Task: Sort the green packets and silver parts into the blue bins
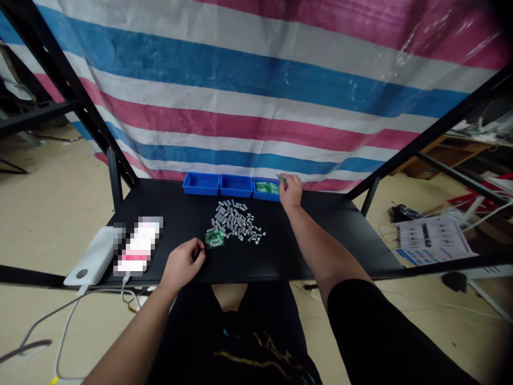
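Observation:
My left hand [185,263] rests near the table's front edge, fingers curled and thumb pinched in at the left edge of a small green plastic bag [215,239] with small parts inside. Out over the right-hand blue bin [266,197] reaches my right hand [292,191]. A bit of another green plastic bag [279,177] sticks out from its closed fingers. Similar green bags [264,186] lie in that bin. Between my hands spreads a loose pile of grey plastic wall plugs [229,215] and silvery screws [250,231].
Two more blue bins, a middle one [236,193] and a left one [201,191], stand in the same row against a striped sheet [240,107]. On the left lie a phone [139,246] and a white power bank [94,256] with cables. Black frame posts flank the black table [332,224].

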{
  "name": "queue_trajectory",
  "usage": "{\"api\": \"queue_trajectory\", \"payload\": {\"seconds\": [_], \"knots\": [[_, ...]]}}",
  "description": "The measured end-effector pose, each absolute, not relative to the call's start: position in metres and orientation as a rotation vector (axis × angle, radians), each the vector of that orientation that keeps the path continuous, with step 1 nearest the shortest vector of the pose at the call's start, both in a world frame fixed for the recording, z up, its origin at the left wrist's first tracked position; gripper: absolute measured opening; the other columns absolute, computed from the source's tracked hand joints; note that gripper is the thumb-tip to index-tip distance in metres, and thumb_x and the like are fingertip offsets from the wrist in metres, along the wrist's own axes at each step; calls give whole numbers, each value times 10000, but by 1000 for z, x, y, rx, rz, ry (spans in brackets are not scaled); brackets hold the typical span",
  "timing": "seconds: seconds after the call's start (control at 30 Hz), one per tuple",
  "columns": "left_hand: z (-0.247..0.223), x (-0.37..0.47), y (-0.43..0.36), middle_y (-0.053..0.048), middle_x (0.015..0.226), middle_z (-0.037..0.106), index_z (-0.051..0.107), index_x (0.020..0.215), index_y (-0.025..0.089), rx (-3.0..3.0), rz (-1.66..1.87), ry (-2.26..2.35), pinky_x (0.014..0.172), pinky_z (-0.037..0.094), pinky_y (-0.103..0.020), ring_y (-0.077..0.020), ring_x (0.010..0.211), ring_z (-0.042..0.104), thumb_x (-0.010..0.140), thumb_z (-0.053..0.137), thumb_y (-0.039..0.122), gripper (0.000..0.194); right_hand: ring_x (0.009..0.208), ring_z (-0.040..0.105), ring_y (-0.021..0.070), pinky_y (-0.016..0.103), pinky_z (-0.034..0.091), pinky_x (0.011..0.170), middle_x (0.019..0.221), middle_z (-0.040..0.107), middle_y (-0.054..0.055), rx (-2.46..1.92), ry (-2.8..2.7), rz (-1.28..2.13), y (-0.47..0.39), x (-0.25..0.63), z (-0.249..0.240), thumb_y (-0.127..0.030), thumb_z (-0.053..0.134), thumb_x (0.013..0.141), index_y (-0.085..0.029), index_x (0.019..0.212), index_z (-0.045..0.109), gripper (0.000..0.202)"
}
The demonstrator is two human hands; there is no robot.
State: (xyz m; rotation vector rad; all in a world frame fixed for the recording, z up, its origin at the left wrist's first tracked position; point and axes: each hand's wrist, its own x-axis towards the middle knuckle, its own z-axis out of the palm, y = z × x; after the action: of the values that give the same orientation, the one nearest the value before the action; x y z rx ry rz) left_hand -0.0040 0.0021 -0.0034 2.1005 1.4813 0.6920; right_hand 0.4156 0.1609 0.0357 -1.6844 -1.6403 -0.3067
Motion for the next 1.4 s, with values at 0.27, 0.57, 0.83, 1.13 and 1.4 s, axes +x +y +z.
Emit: {"api": "queue_trajectory", "payload": {"seconds": [0.27,0.57,0.83,1.13,1.4], "knots": [[-4,-5,2,36,693,551,621,945,250,2115,697,1484,675,394,-289,-163,700,581,918,536,334,122,1054,628,290,483,468,999,1064,705,112,-1844,-1826,-167,150,418,18,-391,553,983,-218,988,770,278],[-1,-4,1,38,702,551,614,957,253,2105,695,1485,693,391,-287,-165,715,584,904,544,307,103,1047,624,253,430,478,986,1099,701,82,-1157,-2417,272,105,323,47,-390,661,940,-222,1108,735,249],[-1,-4,0,31,702,548,604,957,249,2106,702,1469,690,386,-293,-172,707,576,909,536,302,99,1144,582,283,434,436,1001,1177,712,94,-837,-2749,262,64,232,29,-388,795,847,-226,1214,711,410],[0,-4,0,27,707,551,605,947,247,2095,739,1458,686,393,-289,-171,708,579,908,528,289,96,956,661,224,382,488,912,971,756,48,-914,-2503,195,63,231,21,-198,600,918,-236,1019,751,186],[-1,-5,0,34,699,545,605,943,248,2078,736,1458,694,399,-288,-165,706,576,911,531,302,97,1127,658,288,466,488,1053,1135,747,108,-1491,-1745,-150,122,348,37,-216,468,965,-222,1074,755,308]]}}
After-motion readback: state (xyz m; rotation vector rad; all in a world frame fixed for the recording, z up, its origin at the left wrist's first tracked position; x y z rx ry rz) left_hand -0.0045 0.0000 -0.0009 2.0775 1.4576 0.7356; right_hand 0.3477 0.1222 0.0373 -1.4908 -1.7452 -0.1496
